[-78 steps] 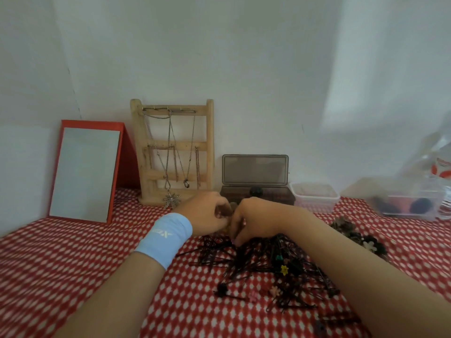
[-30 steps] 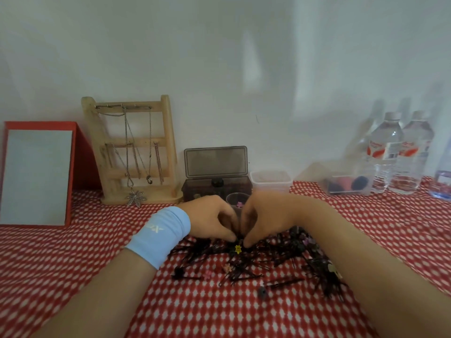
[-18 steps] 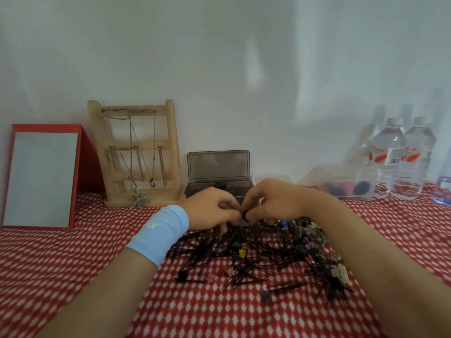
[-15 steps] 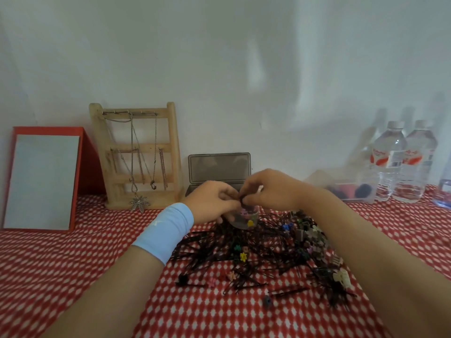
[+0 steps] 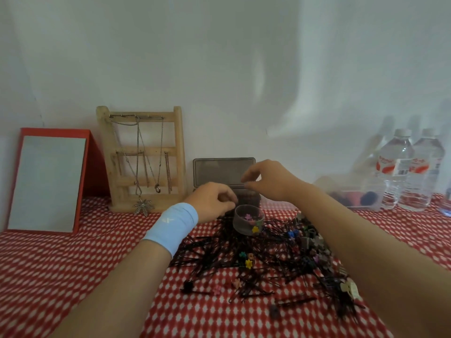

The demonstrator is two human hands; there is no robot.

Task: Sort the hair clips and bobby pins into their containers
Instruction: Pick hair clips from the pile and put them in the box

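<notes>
White wall is backing a tabletop [image 5: 73, 264] that is wearing a red-and-white checked cloth. Toward the back, a small clear cup [image 5: 240, 228] is standing at the far edge of the pile, holding a few little flower clips [image 5: 248, 217], pink and yellow among them. Behind it a dark box [image 5: 250, 198] is sitting with its lid propped up; what it is holding we cannot tell. Off to the right a clear tub [image 5: 353, 195] is showing dark and red shapes through its wall, beside two water bottles [image 5: 396, 172].

Our left hand [image 5: 212, 201], wearing a pale blue wristband [image 5: 173, 223], is resting just beside the cup's left rim with its fingers [image 5: 228, 200] curled inward; whether they are gripping anything we cannot tell. Our right hand [image 5: 271, 181] is hovering above the cup, in front of the box lid, fingers released, thumb and forefinger slightly parted.

Black bobby pins [image 5: 219, 252] are lying heaped between our forearms, with hair clips [image 5: 311, 240] scattered along the pile's right side. Left of the pile, open cloth is stretching up to a red-framed mirror [image 5: 48, 181] and a wooden necklace rack [image 5: 144, 159] against the wall.
</notes>
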